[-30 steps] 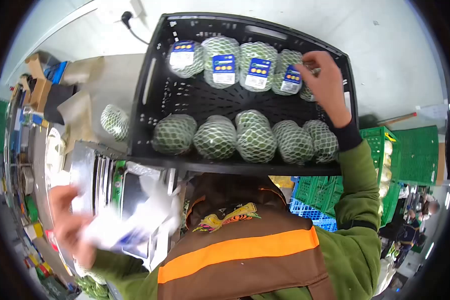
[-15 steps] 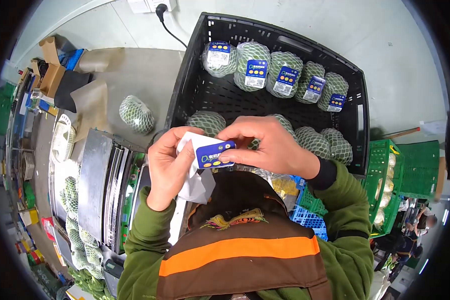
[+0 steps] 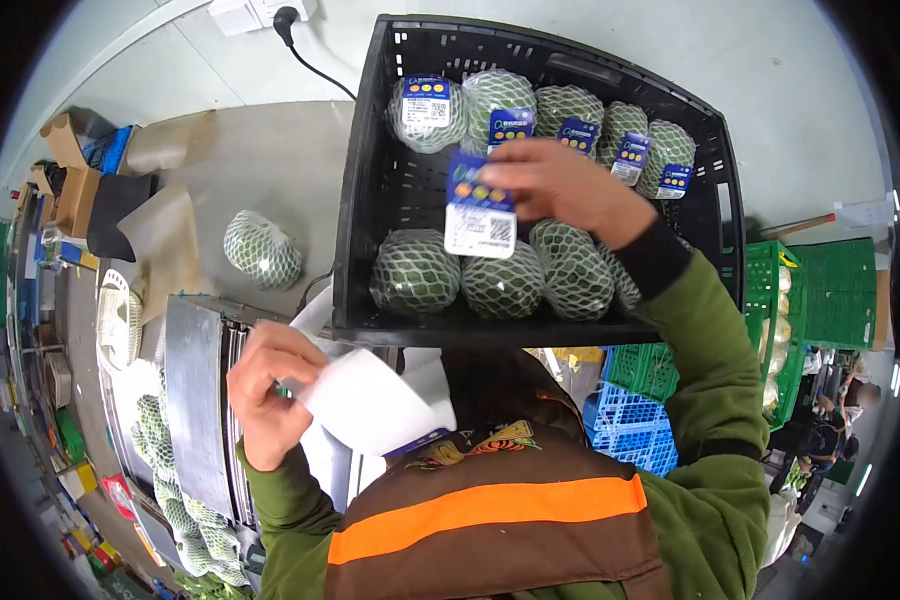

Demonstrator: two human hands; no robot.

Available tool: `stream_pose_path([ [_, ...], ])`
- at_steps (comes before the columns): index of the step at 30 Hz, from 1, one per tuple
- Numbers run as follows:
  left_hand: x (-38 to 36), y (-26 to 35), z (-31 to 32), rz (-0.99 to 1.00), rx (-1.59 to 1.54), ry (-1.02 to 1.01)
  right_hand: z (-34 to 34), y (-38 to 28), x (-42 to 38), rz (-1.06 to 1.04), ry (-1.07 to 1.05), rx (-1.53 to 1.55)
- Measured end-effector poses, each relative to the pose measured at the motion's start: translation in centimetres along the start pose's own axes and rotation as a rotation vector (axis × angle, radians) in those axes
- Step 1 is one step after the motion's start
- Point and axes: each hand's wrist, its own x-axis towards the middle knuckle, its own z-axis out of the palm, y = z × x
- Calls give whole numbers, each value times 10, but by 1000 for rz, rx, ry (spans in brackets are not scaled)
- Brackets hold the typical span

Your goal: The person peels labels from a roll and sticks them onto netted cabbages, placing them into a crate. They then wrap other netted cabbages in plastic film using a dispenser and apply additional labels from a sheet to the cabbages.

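My right hand is over the black crate, pinching the upper edge of a blue-and-white printed label. That label hangs above the front row of round green vegetables in white mesh, which show no labels. Behind it, a back row of mesh-wrapped vegetables carries similar labels. Lower left, my left hand grips a white label strip, which curls in front of the brown apron. Part of the front row at the right is hidden by my right arm.
One mesh-wrapped vegetable lies left of the crate. More are stacked at lower left, beside a grey metal panel. Green crates stand at the right, blue crates below. A black plug hangs from the wall.
A label has come off the strip into my right hand, which has moved up over the crate. My left hand has moved down and left with the strip.
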Motion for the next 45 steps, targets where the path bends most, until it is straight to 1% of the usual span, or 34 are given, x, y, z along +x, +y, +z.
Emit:
stream_pose_path([
  [1, 1, 0, 2, -6, -4, -2, 0, 21, 26, 127, -69, 72],
  [2, 3, 3, 6, -28, -113, 7, 10, 24, 37, 200, -105, 142],
  [3, 5, 4, 8, -50, -219, 16, 14, 35, 52, 246, -162, 229],
  [5, 7, -2, 7, -16, -190, -36, 21, 46, 68, 310, -212, 358],
  [7, 7, -4, 9, -96, -354, -30, 29, 56, 81, 329, -178, 328],
  [9, 14, -5, 13, -64, -380, -58, 37, 69, 89, 347, -142, 295],
  [11, 18, -6, 15, -29, -558, -191, 46, 81, 93, 243, -39, -85],
  [12, 19, -8, 14, 19, -573, -247, 47, 84, 95, 246, -106, -158],
  [13, 22, -7, 15, 16, -572, -241, 46, 86, 98, 249, -111, -161],
  [15, 32, 5, 17, 113, -434, -246, 45, 84, 100, 95, -50, -580],
  [16, 38, 14, 17, 135, -301, -212, 45, 85, 97, 91, -53, -585],
  [18, 42, 16, 21, 113, -328, -214, 47, 86, 85, -382, 309, -1139],
  [19, 43, 18, 22, 90, -359, -220, 43, 86, 84, -385, 318, -1137],
  [20, 41, 19, 23, 22, -458, -237, 37, 86, 85, -475, 281, -1053],
  [21, 38, 25, 25, 28, -456, -237, 41, 71, 81, -564, 239, -971],
  [22, 35, 32, 28, -168, -531, -125, 44, 58, 66, -464, 131, -578],
  [23, 35, 37, 29, -364, -603, -7, 58, 26, 36, -412, -26, -355],
  [24, 37, 38, 28, -385, -488, -9, 69, 1, 4, -283, -222, -122],
  [25, 41, 40, 28, -417, -422, -12, 75, -3, -20, -295, -383, 5],
  [26, 47, 37, 28, -286, -311, -42, 75, -15, -39, -340, -480, -137],
  [27, 52, 35, 28, -151, -201, -74, 80, -19, -54, -482, -417, -277],
  [29, 47, 34, 37, -179, -238, -46, 85, -9, -69, -629, -225, -393],
  [30, 44, 33, 42, -212, -276, -16, 86, -5, -73, -625, -218, -397],
  [32, 39, 31, 47, -232, -305, -55, 86, 1, -79, -819, 12, -470],
  [33, 38, 29, 49, -252, -323, -91, 84, 2, -82, -808, 15, -480],
  [35, 45, 24, 54, -211, -313, -118, 80, 3, -87, -840, -1, -442],
  [37, 50, 25, 55, -140, -264, -194, 78, 5, -90, -825, 10, -432],
  [38, 49, 27, 58, -220, -256, -165, 77, 7, -89, -829, 25, -461],
  [39, 51, 25, 61, -226, -260, -167, 76, 8, -88, -832, 39, -487],
  [40, 53, 22, 64, -159, -238, -150, 78, 6, -88, -823, 39, -484],
  [41, 55, 20, 65, -95, -216, -134, 81, 4, -88, -651, 29, -324],
  [42, 58, 21, 62, -107, -224, -165, 83, 2, -87, -480, 18, -164],
  [43, 59, 19, 58, -141, -225, -227, 80, 5, -84, -474, 17, -158],
  [45, 65, 20, 49, -174, -98, -343, 74, 14, -79, -402, -31, -222],
])
